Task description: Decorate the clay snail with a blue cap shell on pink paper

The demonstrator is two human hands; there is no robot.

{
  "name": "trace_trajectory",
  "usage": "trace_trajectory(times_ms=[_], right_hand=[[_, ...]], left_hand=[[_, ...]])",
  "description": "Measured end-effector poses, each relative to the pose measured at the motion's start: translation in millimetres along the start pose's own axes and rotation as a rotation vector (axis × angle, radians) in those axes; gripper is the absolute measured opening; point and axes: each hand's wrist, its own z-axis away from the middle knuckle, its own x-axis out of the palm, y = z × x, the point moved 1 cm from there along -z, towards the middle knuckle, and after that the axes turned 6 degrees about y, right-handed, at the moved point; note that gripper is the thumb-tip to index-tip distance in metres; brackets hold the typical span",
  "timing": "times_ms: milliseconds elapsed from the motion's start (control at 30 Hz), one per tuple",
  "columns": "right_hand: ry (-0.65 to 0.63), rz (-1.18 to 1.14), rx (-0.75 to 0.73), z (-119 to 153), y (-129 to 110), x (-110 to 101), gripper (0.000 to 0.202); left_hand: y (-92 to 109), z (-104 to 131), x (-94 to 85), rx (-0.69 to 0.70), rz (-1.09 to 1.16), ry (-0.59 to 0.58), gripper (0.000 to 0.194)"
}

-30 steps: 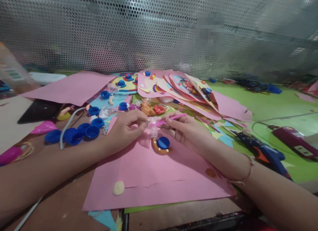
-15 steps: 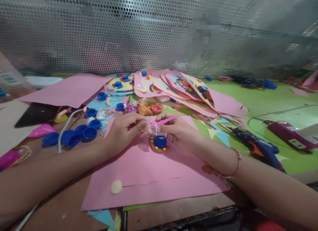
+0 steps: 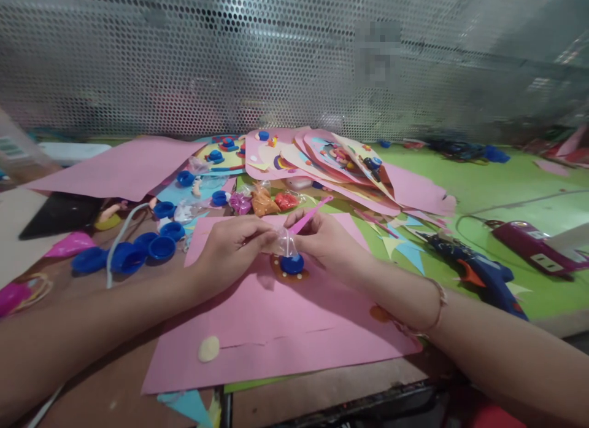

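Over a pink paper sheet (image 3: 276, 311), both of my hands meet at a small clear plastic bag (image 3: 288, 241). My left hand (image 3: 237, 247) pinches the bag's left side between thumb and fingers. My right hand (image 3: 329, 237) is closed at the bag's right side and also holds a thin pink plastic tool (image 3: 313, 213) that slants up to the right. Just below the fingers, a blue cap (image 3: 292, 264) sits on a brown rounded piece (image 3: 278, 269) dotted with white. What the bag contains is hard to make out.
Several blue caps (image 3: 161, 248) lie at left beside a white cable (image 3: 113, 244). Bags of coloured clay (image 3: 264, 199) and decorated pink sheets (image 3: 294, 151) lie behind. At right are a blue glue gun (image 3: 473, 271) and a purple power strip (image 3: 536, 247). A perforated metal panel (image 3: 207, 59) stands at the back.
The pink tool now tilts more steeply upward, and the clear bag shows more fully between my fingers. The whole view has shifted slightly; both hands stay over the sheet.
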Motion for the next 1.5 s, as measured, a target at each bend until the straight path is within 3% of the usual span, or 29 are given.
trace_trajectory(times_ms=[333,533,667,900,1100,1333,1500], right_hand=[[0.07,-0.003,-0.014,-5,-1,-8,0.021],[0.024,-0.113,-0.012,-5,-6,-8,0.024],[0.005,0.018,-0.096,-2,-8,-7,0.019],[0.017,0.075,-0.227,-4,-12,-15,0.018],[0.036,0.113,-0.327,1,-16,-15,0.019],[-0.083,-0.011,-0.23,7,-15,-13,0.021],[-0.058,0.203,-0.457,12,-19,-11,0.01]], left_hand=[[-6,1,-0.3,-0.035,0.008,0.026,0.021],[-6,0,-3.0,-0.061,0.045,0.048,0.019],[-6,2,-2.0,-0.107,0.11,0.045,0.016],[-8,3,-0.5,-0.303,0.431,0.008,0.021],[-10,2,1.5,-0.46,0.55,-0.047,0.011],[-12,1,3.3,-0.443,0.493,-0.056,0.019],[-7,3,4.5,-0.483,0.549,-0.083,0.015]])
